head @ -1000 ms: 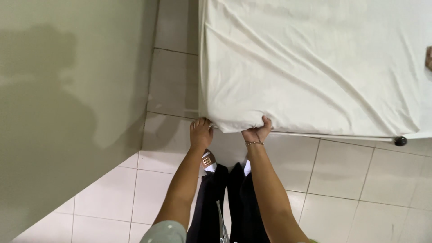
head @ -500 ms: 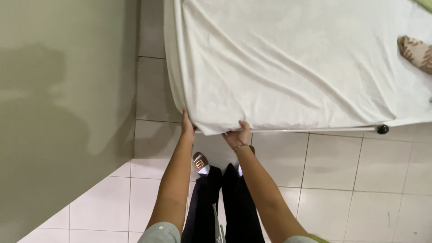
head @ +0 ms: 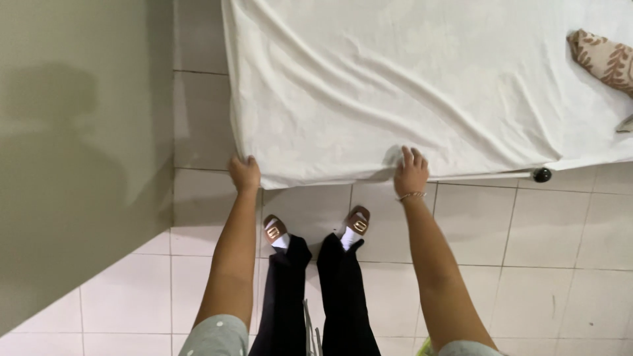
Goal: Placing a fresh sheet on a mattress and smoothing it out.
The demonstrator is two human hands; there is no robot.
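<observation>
A: Legs, nearest cam: black trousers (head: pixel 310 296), white socks, brown sandals (head: pixel 273 231) w/ gold buckles, standing on pale floor tiles (head: pixel 527 264).

B: Arms next?

A: Yes. Both bare forearms reach fwd, grey short sleeves at bottom edge. Left hand (head: pixel 244 173) sits at the near-left corner of the white sheet (head: pixel 395 86); fingers curled over the hem, closed on the cloth, fingertips hidden under the edge.

B: Right hand?

A: Right hand (head: pixel 410 173), thin bracelet at wrist, lies palm-down on the sheet's near edge, fingers together and extended, pressing flat on the fabric. Whether the thumb hooks under the hem: cannot tell.

B: Sheet location?

A: Covers the mattress, upper centre to upper right; near hem hangs over the bed edge between the two hands, diagonal creases running from near-left corner to the right. Hands well apart along that hem.

B: Beyond?

A: Pale rail w/ black end cap (head: pixel 542 175) shows under the hem at right. Far right on the sheet: brown leaf-patterned cloth (head: pixel 603 59). Left side: beige wall (head: pixel 79 132) bearing a shadow, beside a strip of tiles next to the bed.
</observation>
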